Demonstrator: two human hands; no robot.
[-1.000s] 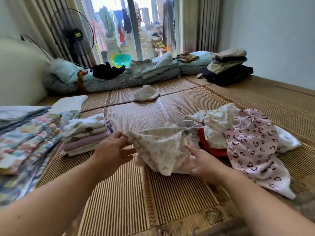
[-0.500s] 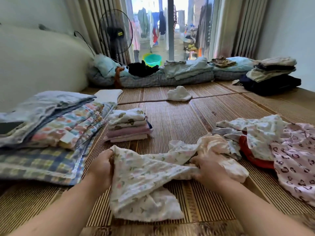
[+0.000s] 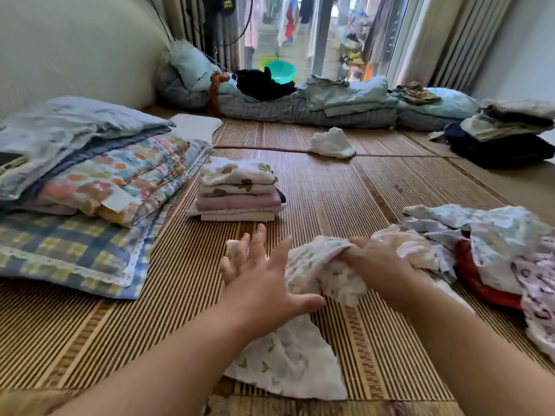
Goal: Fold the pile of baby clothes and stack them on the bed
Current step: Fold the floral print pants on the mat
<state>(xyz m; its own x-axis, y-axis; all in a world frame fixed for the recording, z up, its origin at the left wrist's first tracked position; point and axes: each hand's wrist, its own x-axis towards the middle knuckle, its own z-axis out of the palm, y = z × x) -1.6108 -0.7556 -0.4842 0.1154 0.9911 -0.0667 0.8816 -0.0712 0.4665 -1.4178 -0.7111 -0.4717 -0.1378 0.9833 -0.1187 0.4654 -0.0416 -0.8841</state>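
Soft and light, the limp white floral cotton baby garment [image 3: 288, 364] lies beneath the released left grip [image 3: 264, 283], its top bunched in the grasping right grip [image 3: 378, 265]; probably best pinched at the corners.

Bed [image 3: 516, 190] covered with a striped woven mat [image 3: 330, 199]. Near its middle, a neat stack of folded baby clothes [image 3: 237, 190]. At right, a loose pile of unfolded clothes [image 3: 486, 235], touching a floral garment [image 3: 288, 361] spread flat at the near edge and bunched up toward the pile. At left, layered bedding [image 3: 75, 163] with a plaid quilt [image 3: 60, 256] at the bottom, a flat white cloth [image 3: 195, 127] just behind. Farther back, 1 crumpled white cloth [image 3: 332, 142] alone on the mat; along the far edge, rolled quilts [image 3: 300, 111]; at far right, 1 stack of dark folded clothing [image 3: 504, 142].
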